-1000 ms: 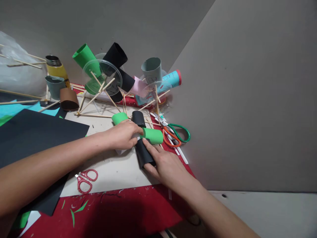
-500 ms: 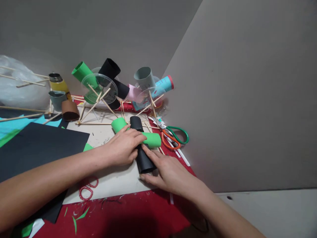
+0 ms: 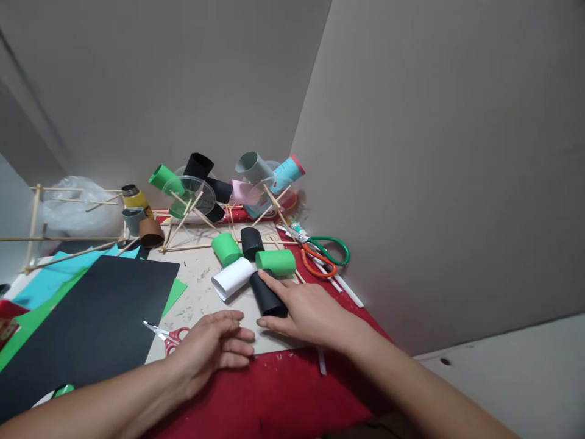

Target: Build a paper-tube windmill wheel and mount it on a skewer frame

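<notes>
Several short paper tubes lie on the white board (image 3: 201, 308) in a ring, their inner ends close together. In the ring are a white tube (image 3: 232, 279), a left green tube (image 3: 226, 249), a back black tube (image 3: 251, 244), a right green tube (image 3: 276, 262) and a front black tube (image 3: 267, 295). My right hand (image 3: 306, 311) holds the front black tube, fingers along its top and thumb by its near end. Palm turned inward and fingers apart, my left hand (image 3: 217, 347) is empty, nearer to me than the white tube. Small red-handled scissors (image 3: 171, 337) lie beside it.
Behind the tubes stand stick frames with clear plastic discs (image 3: 189, 195) carrying paper tubes. Large scissors with green and orange handles (image 3: 325, 253) lie near the right wall. Black paper (image 3: 105, 317), a yellow bottle (image 3: 136, 198) and a brown tube (image 3: 150, 233) are on the left.
My left hand has come off the tubes and drawn back toward me, opening. The white tube now shows where that hand was. My right hand stays on the front black tube. The view has shifted.
</notes>
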`<state>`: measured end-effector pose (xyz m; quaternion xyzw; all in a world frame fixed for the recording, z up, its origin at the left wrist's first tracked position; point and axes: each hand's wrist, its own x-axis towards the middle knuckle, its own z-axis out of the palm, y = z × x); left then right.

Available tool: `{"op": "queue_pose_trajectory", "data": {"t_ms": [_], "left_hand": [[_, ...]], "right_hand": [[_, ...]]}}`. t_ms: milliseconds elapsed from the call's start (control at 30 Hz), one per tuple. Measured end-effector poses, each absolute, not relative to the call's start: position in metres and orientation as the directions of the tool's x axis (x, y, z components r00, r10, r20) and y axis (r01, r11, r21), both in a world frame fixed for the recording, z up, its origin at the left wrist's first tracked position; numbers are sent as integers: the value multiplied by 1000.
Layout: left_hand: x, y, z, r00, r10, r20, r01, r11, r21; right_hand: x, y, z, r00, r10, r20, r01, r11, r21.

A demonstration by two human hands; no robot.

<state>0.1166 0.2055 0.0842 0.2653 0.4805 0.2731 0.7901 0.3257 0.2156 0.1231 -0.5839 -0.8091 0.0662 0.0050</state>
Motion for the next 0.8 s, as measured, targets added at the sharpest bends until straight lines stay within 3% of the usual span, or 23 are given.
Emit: {"op": "queue_pose_trajectory", "data": {"t_ms": [133, 233, 300, 567, 800], "left_hand": [[132, 217, 85, 306, 732, -609, -284, 680, 676], [138, 221, 87, 255, 746, -615, -351, 664, 660], [141, 220, 88, 223, 752, -620, -388, 652, 651], [150, 216, 92, 210, 768, -605, -459, 624, 632], [149, 221, 92, 232, 751, -618, -498, 638, 588]], "right_hand": [[348, 216, 140, -314, 949, -7, 921, 303, -246], [367, 231, 147, -173, 975, 137, 881, 215, -421], [377, 250, 146, -51, 978, 203, 876, 142, -460], [373, 336, 128, -97, 991, -93, 910, 51, -412], [364, 354, 117, -178, 941, -287, 928, 64, -367]]}}
